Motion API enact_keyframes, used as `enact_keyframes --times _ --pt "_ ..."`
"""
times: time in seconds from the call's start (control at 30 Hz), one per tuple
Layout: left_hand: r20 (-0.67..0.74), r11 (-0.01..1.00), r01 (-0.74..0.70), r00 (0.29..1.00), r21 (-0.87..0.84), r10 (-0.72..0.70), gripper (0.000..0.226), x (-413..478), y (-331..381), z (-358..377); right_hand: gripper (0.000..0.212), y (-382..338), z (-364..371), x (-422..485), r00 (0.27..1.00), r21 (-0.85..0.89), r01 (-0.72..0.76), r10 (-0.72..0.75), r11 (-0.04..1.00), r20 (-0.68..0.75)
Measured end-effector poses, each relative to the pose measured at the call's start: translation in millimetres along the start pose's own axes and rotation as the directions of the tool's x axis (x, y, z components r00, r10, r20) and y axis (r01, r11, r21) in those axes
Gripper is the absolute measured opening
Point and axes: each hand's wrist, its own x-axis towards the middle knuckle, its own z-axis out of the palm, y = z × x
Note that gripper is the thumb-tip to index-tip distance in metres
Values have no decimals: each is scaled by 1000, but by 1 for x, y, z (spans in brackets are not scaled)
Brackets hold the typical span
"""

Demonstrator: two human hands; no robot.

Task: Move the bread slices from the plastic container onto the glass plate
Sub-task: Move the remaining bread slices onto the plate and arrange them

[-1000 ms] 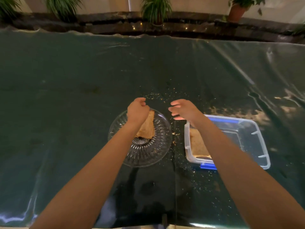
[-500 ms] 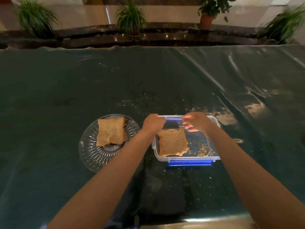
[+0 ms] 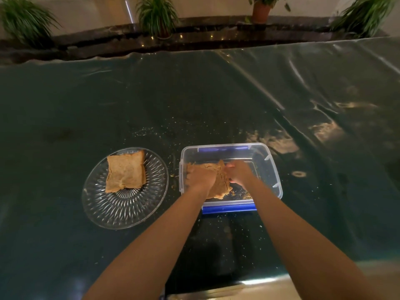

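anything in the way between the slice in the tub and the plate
Only the plastic container's left wall, which the slice under both hands must be lifted over. The strip of table before the glass plate holds only crumbs, and the plate's near half is bare.

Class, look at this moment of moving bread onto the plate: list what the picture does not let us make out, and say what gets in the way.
- Head view: whether more slices lie beneath the bread slice in the container; both hands cover it.
- Fingertips of the left hand and right hand: tucked into the bread, so the grip is unclear.
- Near left corner of the plastic container: behind the left forearm.
- Plants along the top edge: blurred, cut off.
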Motion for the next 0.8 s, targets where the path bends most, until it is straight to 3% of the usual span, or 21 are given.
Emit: enact_keyframes --times 0.13,0.37,0.53,0.8 --pt "-37 1000 17 999 21 -17 64 -11 1 -4 41 -1 11 5 999 -60 10 -13 998 -47" --pt "-46 999 -43 998 -8 42 45 -11 2 1 49 -3 7 0 996 98 -42 49 994 -72" --pt "-26 993 -119 992 24 120 39 -18 5 -1 41 -1 -3 -6 994 148 10 6 989 -110" --pt "-4 952 -253 967 -170 256 37 -29 14 -17 48 -16 -30 -22 976 139 111 -82 984 -202"
